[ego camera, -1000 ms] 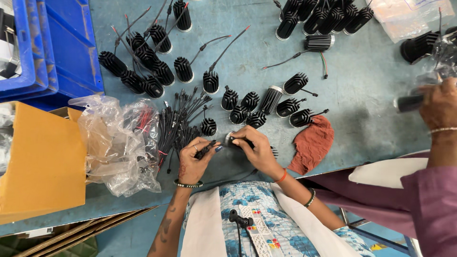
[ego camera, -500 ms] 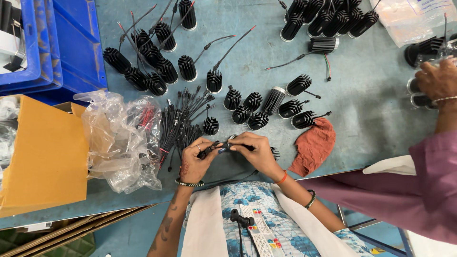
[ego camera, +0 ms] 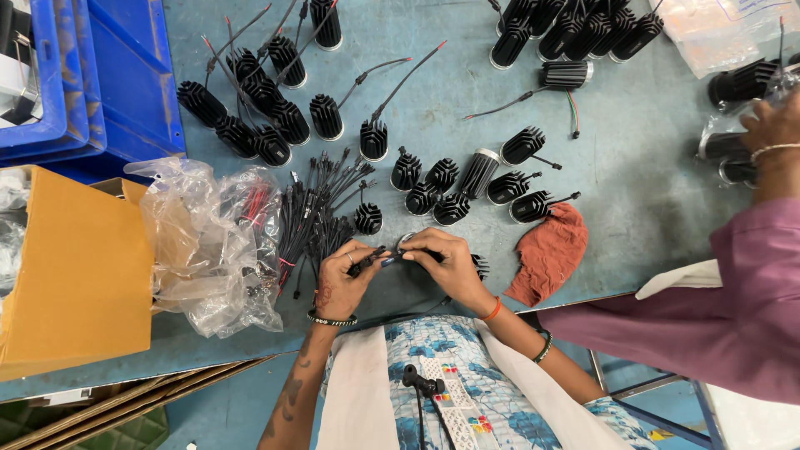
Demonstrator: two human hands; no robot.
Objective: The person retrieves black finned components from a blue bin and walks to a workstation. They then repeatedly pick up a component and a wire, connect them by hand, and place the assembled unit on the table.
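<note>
At the table edge, both hands' fingers (ego camera: pixel 392 254) pinch a black connector (ego camera: pixel 372 258).

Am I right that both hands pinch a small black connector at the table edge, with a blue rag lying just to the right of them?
Not quite: the rag is rust red, not blue, as the head view shows. The rest holds: the left hand and right hand pinch a small black connector at the edge of the table, and the rag lies just to their right.

looks like a small assembly workshop: desk (ego camera: pixel 650 208) covered in black finned heat sinks (ego camera: pixel 326 117), wire bundles (ego camera: pixel 312 212), blue parts bins (ego camera: pixel 125 75).
</note>
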